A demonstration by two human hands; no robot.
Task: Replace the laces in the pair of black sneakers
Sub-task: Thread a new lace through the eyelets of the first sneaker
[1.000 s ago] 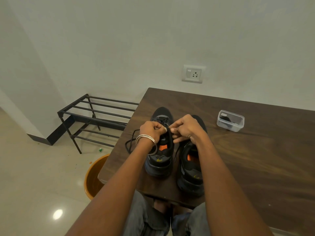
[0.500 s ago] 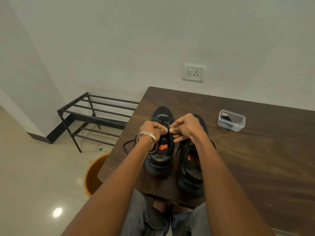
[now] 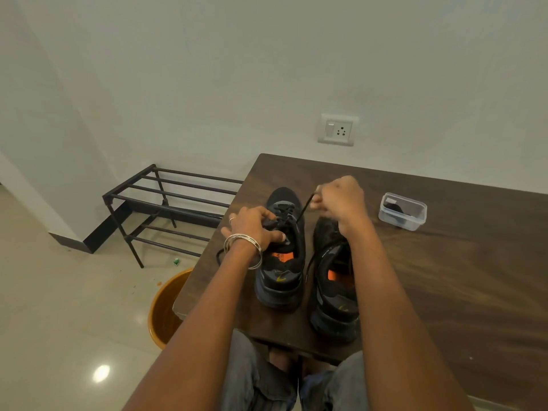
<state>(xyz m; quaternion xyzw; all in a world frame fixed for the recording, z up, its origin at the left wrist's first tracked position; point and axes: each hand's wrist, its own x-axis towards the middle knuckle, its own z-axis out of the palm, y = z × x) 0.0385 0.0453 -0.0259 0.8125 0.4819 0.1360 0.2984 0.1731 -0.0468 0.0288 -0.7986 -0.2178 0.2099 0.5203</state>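
Table: dark wood, set against the wall, bearing both sneakers near its front left corner.
Right sneaker: black, orange insole showing, heel toward the person, just beside its pair.
Left sneaker: black, orange insole, partly laced at the toe end.
Left hand: bangles at the wrist, fingers curled over the left sneaker's tongue, gripping it.
Right hand: raised above the shoes, fingers closed, pinching the lace.
Lace: black, drawn taut from the eyelets up to the right hand.
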